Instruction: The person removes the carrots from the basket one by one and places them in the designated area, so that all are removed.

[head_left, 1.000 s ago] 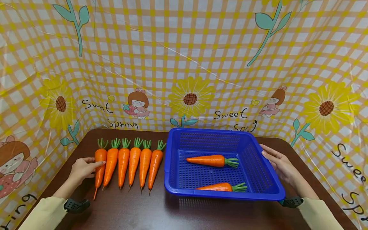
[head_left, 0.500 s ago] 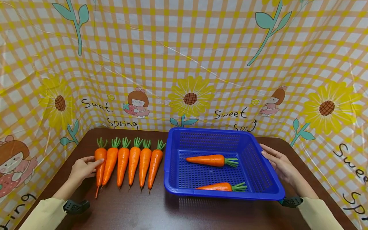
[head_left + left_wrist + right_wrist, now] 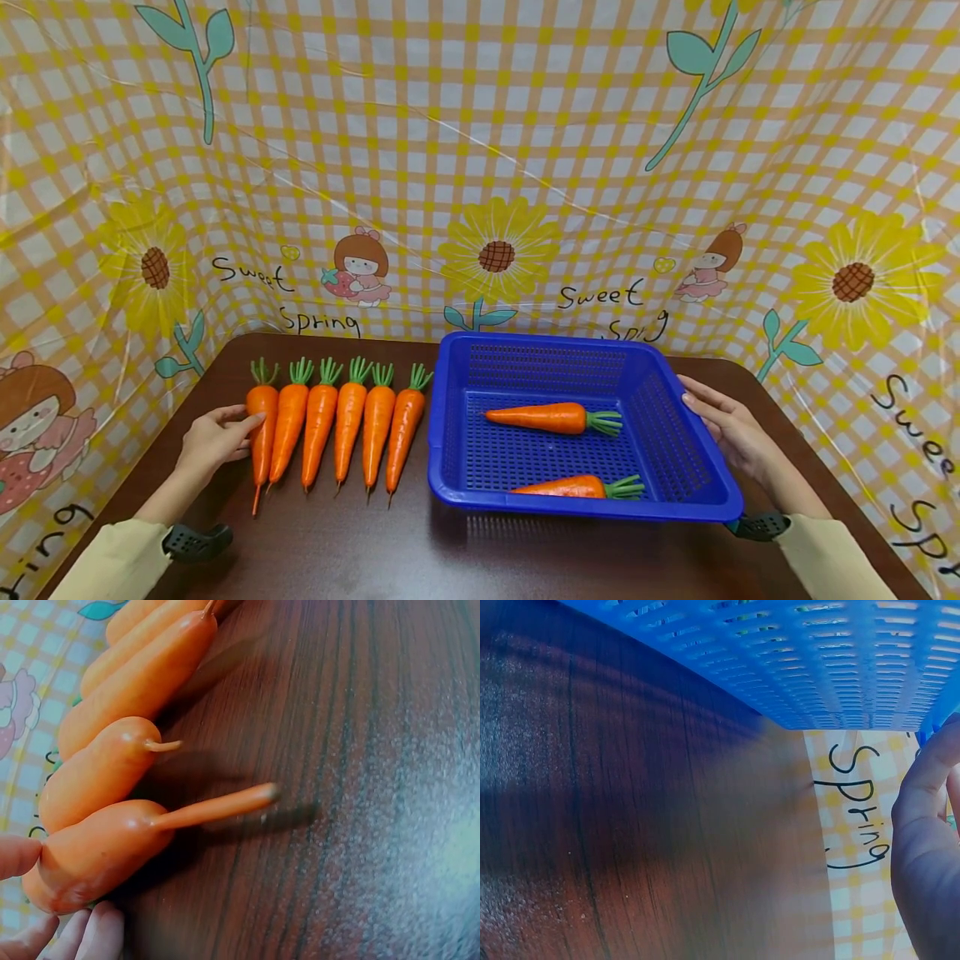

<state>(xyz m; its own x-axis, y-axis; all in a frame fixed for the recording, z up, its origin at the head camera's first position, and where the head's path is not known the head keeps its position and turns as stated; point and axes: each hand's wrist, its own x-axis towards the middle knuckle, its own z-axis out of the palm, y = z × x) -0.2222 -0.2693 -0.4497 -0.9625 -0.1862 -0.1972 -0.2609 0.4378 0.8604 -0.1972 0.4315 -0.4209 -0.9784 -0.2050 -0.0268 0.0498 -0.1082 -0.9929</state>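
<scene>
1. Pinching the leftmost carrot, well to the left of the blue basket, the left hand has its fingers clamped on it, the thumb opposite to the others; perhaps this is so that it lies straight with its neighbours.
2. Between this one and the basket lie five other carrots, so the row on the worktop counts six. All are turned the same way, probably so that each can be gripped alone.
3. Inside the basket, which is only one, there are two: a far carrot and a near carrot, partly hidden. In total I count eight.
4. At the basket's right side, the right hand touches it, I suppose for steadying. Whether these fingers are clamped or only lean there, I cannot tell.
</scene>
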